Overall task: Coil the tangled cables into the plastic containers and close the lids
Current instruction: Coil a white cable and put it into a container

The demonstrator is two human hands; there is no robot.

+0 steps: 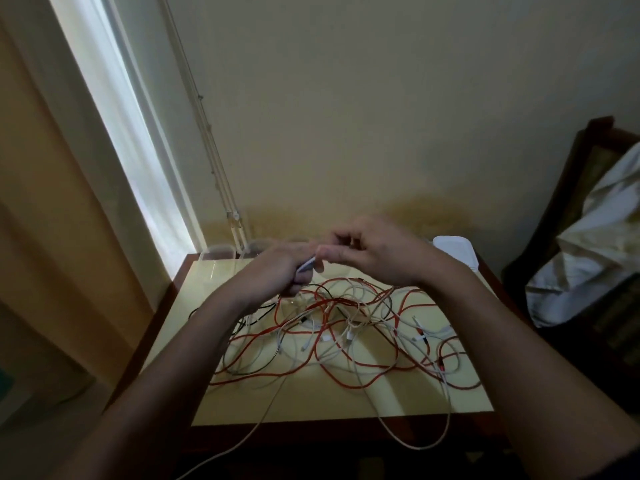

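Observation:
A tangle of red, white and black cables [346, 334] lies spread over a small pale-yellow table [242, 403]. Two white cables hang over the table's front edge. My left hand [280, 268] is raised above the far side of the tangle and grips a white cable end [306, 265] in curled fingers. My right hand [374, 251] is right beside it with fingers curled, pinching at the same cable end. Clear plastic containers [218, 252] stand at the table's far left edge. A white lidded container [455, 249] stands at the far right.
A wall rises directly behind the table, with a window and curtain [114, 140] to the left. A dark wooden chair draped with pale cloth [588, 244] stands close on the right. The table has a dark wooden rim.

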